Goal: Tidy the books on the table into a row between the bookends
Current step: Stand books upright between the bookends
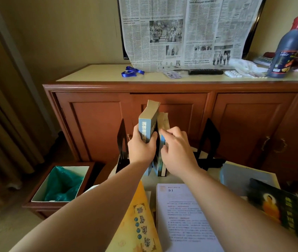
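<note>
nearest the camera, a yellow book point(141, 224) with ornate lettering lies on the bench point(150, 180) beside a white printed sheet point(186, 215), and to the right a dark book point(275, 208) showing an orange-robed figure rests partly over a pale blue-grey folder point(242, 177). both bare forearms reach forward over them. the left hand point(141, 144) grips an upright blue-spined book point(149, 120), thumb curled across the spine and fingers point(135, 132) round its left cover. the right hand point(177, 151) touches a second upright book point(162, 142) just beside the first, its fingers point(166, 131) bent loosely against the yellowed page edges rather than wrapped round it; how firm a hold it has, i cannot tell. these two books stand touching at the far edge of the bench, between a black left bookend point(122, 142) and a black right bookend point(209, 142), with gaps on either side. behind stands a reddish wooden cabinet point(93, 124) carrying a newspaper point(186, 31), a blue ribbon point(131, 71), a remote point(205, 71) and a dark bottle point(286, 50) with a red cap. a bin point(62, 182) with a green liner sits on the floor at left.
</note>
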Demonstrator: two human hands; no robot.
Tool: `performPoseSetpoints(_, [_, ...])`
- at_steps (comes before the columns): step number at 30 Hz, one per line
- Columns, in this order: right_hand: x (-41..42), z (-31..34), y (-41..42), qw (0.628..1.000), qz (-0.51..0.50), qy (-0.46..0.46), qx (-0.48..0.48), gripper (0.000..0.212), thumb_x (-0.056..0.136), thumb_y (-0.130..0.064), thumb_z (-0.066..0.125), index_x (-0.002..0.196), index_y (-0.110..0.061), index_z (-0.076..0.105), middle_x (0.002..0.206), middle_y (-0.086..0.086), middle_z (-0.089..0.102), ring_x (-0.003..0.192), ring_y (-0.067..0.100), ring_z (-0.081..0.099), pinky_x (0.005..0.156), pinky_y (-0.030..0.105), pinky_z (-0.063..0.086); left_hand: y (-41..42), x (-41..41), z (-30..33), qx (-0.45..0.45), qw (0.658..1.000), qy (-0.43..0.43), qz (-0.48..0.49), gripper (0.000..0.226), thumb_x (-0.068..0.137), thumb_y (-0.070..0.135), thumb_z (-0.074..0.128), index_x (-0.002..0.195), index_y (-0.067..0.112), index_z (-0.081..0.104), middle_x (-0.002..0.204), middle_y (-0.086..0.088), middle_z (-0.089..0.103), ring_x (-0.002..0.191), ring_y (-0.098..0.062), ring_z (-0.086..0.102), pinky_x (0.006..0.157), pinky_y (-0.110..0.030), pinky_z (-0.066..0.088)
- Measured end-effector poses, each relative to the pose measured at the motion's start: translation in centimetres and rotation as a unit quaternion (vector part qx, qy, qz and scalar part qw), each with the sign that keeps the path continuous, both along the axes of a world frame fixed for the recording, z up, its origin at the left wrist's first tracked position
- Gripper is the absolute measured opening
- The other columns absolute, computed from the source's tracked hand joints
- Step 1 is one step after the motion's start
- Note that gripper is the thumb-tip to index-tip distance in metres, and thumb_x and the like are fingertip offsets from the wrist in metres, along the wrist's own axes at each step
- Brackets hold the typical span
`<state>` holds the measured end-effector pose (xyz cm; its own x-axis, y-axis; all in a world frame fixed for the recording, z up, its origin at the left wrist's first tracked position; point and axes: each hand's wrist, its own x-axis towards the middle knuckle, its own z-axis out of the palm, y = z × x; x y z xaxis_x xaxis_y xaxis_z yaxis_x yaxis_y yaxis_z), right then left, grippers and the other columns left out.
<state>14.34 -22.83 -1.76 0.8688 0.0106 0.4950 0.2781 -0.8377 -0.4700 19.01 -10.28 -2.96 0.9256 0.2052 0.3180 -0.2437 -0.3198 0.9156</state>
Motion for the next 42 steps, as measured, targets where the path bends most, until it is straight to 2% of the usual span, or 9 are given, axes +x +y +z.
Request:
performPoseSetpoints(5, [0.1,-0.6,0.0,1.000,0.015,0.002,0.019,0.061,0.094,-0.003,0.057,0.153,-0.012,0.047,0.133,-0.002,0.046,0.122,0.018,0.041,0.098,0.028,0.046,-0.3,0.4,-2.8,-0.031,0.999,0.015,-0.031,0.022,0.095,0.045,0.068,0.113,0.036,0.059,0.091,0.011,0.071,0.078,0.003,0.065,0.071,-0.019,0.048])
performPoseSetpoints(11, [0.1,-1.0,0.5,0.999,-0.005,-0.015,0.035,0.060,0.095,-0.007,0.062,0.153,-0.009,0.047,0.136,-0.001,0.046,0.125,0.017,0.041,0.103,0.031,0.047,0.2,0.7,-3.9,-0.055,0.978,0.108,-0.170,0.075,0.092,0.086,0.029,0.154,0.045,0.039,0.149,0.002,0.058,0.137,-0.019,0.054,0.117,-0.045,0.042])
performPoseSetpoints(17, [-0.1,-0.3,0.4,1.000,0.002,-0.003,-0.026,0.086,0.095,-0.020,0.064,0.164,-0.039,0.015,0.118,-0.004,0.038,0.110,0.018,0.038,0.096,0.030,0.042,0.8,-0.1,-2.9,-0.054,0.959,0.156,-0.229,0.079,0.081,0.095,0.031,0.153,0.068,0.013,0.166,0.011,0.035,0.141,-0.021,0.049,0.116,-0.052,0.042])
performPoseSetpoints(22, [0.3,0.6,0.3,0.997,-0.030,-0.005,-0.076,0.076,0.092,-0.026,0.066,0.157,-0.044,0.034,0.116,0.000,0.036,0.106,0.024,0.038,0.088,0.042,0.051,1.3,-0.4,-1.5,-0.095,0.938,0.207,-0.262,0.073,0.092,0.077,0.041,0.158,0.061,0.013,0.161,0.009,0.043,0.133,-0.016,0.056,0.112,-0.053,0.047])
performPoseSetpoints(25, [0.1,0.8,0.4,0.996,-0.041,0.002,-0.079,0.069,0.093,-0.028,0.065,0.155,-0.042,0.038,0.116,0.000,0.037,0.108,0.025,0.039,0.087,0.042,0.051,2.3,-0.8,-0.3,-0.041,0.932,0.256,-0.255,0.064,0.100,0.067,0.047,0.156,0.065,0.016,0.164,0.013,0.035,0.146,-0.018,0.041,0.107,-0.044,0.040])
performPoseSetpoints(28, [-0.1,1.1,0.5,0.995,-0.047,0.011,-0.082,0.072,0.092,-0.028,0.067,0.156,-0.040,0.038,0.118,0.000,0.038,0.109,0.024,0.038,0.086,0.038,0.049,3.7,-2.0,0.2,0.035,0.941,0.246,-0.229,0.059,0.103,0.047,0.057,0.158,0.042,0.037,0.139,0.016,0.053,0.116,-0.006,0.055,0.093,-0.031,0.046])
performPoseSetpoints(32, [-0.4,1.4,0.7,0.995,-0.052,0.033,-0.074,0.075,0.093,-0.028,0.069,0.158,-0.039,0.034,0.121,0.001,0.036,0.111,0.022,0.038,0.086,0.035,0.050,7.9,-4.4,-1.5,0.259,0.936,0.218,-0.095,0.032,0.098,0.035,0.065,0.124,0.019,0.072,0.116,-0.003,0.072,0.098,-0.021,0.067,0.090,-0.040,0.059])
performPoseSetpoints(37, [-0.8,1.8,0.9,0.994,-0.055,0.057,-0.069,0.079,0.093,-0.030,0.070,0.160,-0.040,0.029,0.125,0.002,0.036,0.113,0.022,0.038,0.085,0.034,0.049,12.8,-7.9,-3.7,0.551,0.771,0.309,-0.087,0.109,0.069,0.095,0.056,0.143,0.015,0.049,0.140,-0.008,0.045,0.129,-0.029,0.045,0.105,-0.043,0.047])
performPoseSetpoints(42, [-1.0,2.0,1.1,0.993,-0.063,0.069,-0.078,0.082,0.093,-0.033,0.071,0.161,-0.040,0.025,0.128,0.003,0.037,0.112,0.020,0.039,0.079,0.030,0.042,14.0,-8.1,-3.7,0.574,0.742,0.331,-0.105,0.124,0.038,0.108,0.053,0.121,0.018,0.063,0.127,-0.007,0.051,0.121,-0.027,0.043,0.105,-0.044,0.046])
